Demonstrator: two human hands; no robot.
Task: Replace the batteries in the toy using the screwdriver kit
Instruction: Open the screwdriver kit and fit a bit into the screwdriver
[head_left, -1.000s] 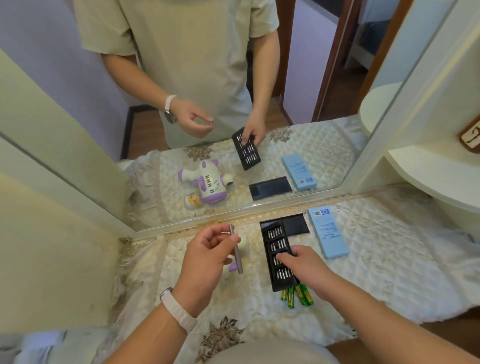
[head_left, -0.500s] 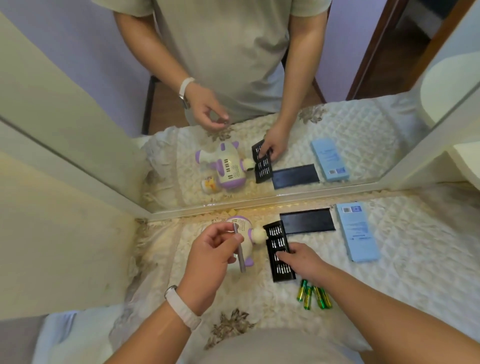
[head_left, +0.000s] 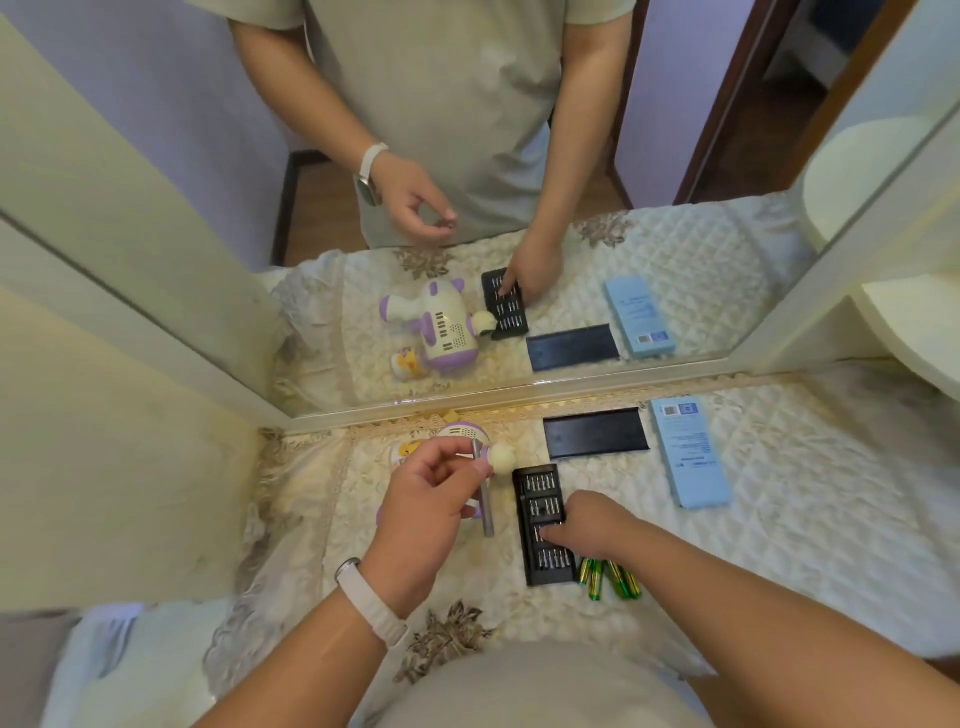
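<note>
Over the quilted desk (head_left: 805, 519) | left grip (head_left: 431, 499) pinched round screwdriver handle (head_left: 486, 512) above toy (head_left: 460, 432) | right grip (head_left: 592, 525) fingertips on bit tray (head_left: 537, 488), pinch unclear | batteries (head_left: 608, 577) just beside bit tray

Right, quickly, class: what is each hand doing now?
Left hand: holds the screwdriver handle.
Right hand: fingers on the bit tray; grip cannot be told.
</note>
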